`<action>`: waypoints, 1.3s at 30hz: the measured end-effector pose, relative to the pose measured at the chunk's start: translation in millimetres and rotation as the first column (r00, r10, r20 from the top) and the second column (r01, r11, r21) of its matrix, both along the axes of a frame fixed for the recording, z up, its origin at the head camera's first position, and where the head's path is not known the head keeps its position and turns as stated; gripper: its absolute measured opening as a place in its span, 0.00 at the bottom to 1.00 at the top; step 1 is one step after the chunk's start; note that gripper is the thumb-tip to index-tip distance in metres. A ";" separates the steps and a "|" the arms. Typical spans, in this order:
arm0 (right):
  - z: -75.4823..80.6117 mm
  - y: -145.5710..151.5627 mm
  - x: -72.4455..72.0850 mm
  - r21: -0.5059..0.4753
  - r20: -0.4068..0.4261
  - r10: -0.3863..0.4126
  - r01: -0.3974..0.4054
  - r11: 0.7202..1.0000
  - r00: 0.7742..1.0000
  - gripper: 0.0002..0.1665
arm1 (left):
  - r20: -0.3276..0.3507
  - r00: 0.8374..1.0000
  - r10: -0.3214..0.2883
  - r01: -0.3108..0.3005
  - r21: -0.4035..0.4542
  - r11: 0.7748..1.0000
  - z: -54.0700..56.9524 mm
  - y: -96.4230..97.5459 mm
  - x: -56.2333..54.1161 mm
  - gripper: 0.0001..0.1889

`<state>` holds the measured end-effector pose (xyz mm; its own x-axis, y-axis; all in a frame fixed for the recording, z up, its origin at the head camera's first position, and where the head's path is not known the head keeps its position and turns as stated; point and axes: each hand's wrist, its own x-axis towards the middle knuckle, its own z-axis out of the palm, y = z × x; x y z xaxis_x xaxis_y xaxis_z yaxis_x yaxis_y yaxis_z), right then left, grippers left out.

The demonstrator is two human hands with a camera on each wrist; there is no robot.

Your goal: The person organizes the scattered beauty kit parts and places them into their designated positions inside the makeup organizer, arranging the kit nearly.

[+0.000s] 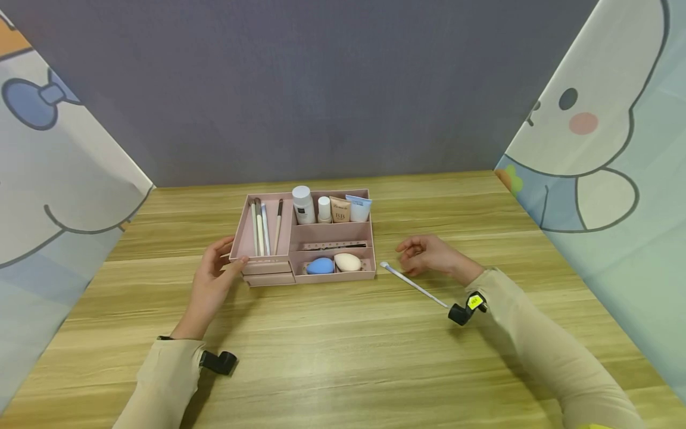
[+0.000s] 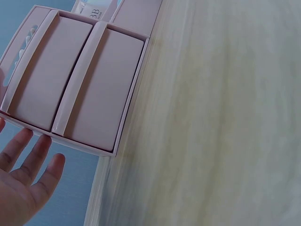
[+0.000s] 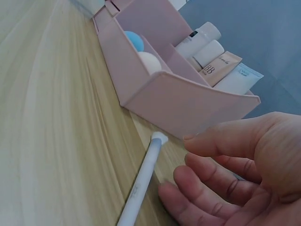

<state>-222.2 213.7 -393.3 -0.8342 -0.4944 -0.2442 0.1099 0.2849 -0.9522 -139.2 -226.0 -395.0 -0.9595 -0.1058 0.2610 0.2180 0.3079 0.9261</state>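
A pink makeup organizer stands on the wooden table. My left hand is at its front left corner, thumb at the tray's edge, the other fingers along its left side. In the left wrist view those fingertips are slightly bent, right at the side of the organizer. To the right of the organizer lies a white makeup brush, its pale tip toward the box. My right hand hovers beside the brush with loosely curled fingers and holds nothing. In the right wrist view the brush lies left of the fingertips.
The organizer's left tray holds several brushes. At its back stand a white bottle, a smaller white-capped bottle and two tubes. A blue sponge and a cream sponge sit in front. A grey panel rises behind the table.
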 end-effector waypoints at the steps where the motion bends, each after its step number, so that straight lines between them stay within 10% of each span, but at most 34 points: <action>1: 0.2 0.3 0.2 0.014 -0.002 0.004 -0.004 1.000 1.000 0.29 | -0.001 1.000 -0.001 0.001 0.001 1.000 0.2 0.1 -0.1 0.25; 13: 4.4 2.1 5.0 0.191 0.048 0.102 -0.110 0.976 0.994 0.27 | 0.011 1.000 -0.003 0.004 -0.006 1.000 0.9 0.2 -0.2 0.25; 39: 12.3 -14.7 17.6 0.476 -0.119 0.287 -0.199 0.857 0.951 0.29 | 0.008 1.000 0.005 -0.005 -0.008 1.000 0.6 0.9 1.1 0.25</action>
